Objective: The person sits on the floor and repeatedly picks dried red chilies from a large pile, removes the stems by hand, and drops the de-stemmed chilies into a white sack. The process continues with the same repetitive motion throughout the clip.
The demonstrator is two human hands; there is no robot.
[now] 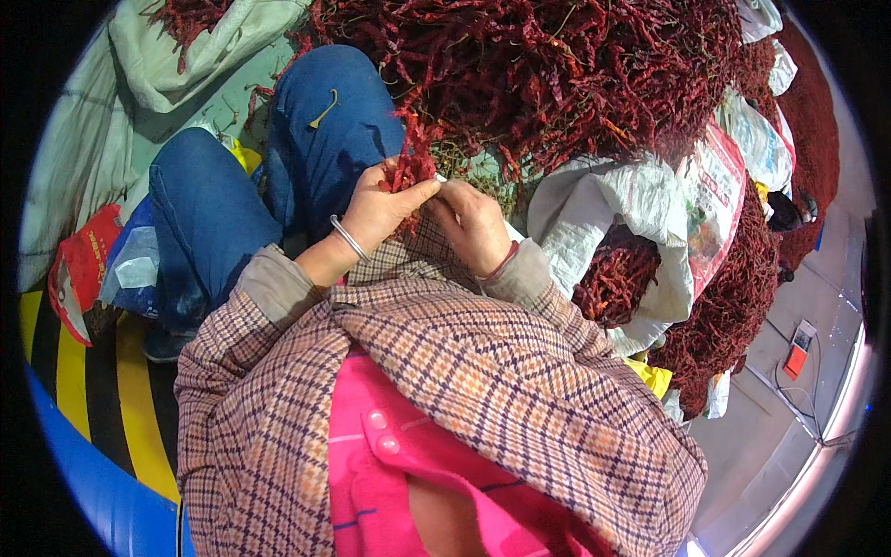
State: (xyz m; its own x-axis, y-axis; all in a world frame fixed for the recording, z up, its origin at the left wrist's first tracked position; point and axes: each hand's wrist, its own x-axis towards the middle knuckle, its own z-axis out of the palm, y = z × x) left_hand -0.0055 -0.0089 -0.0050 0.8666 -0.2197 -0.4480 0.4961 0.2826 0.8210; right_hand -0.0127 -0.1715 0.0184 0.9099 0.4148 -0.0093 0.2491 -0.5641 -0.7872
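My left hand (369,215) is closed round a bunch of dried red chilies (414,167), held above my lap with the pods sticking up past the thumb. Close against it, my right hand (475,225) has its fingers pinched together beside the left thumb tip. A small white bit (441,178) shows at those fingertips; what they grip is too small to make out. Just beyond both hands rises a large heap of dried red chilies (557,74). One loose pale stem (325,110) lies on my jeans over the knee.
To the right, a white woven sack (577,206) gapes with chilies (617,278) inside. More chili heaps (733,288) and printed sacks (719,200) stand beyond it. A pale sack (172,70) lies at the far left, above a red bag (88,255). Yellow-black stripes (139,399) mark the lower left.
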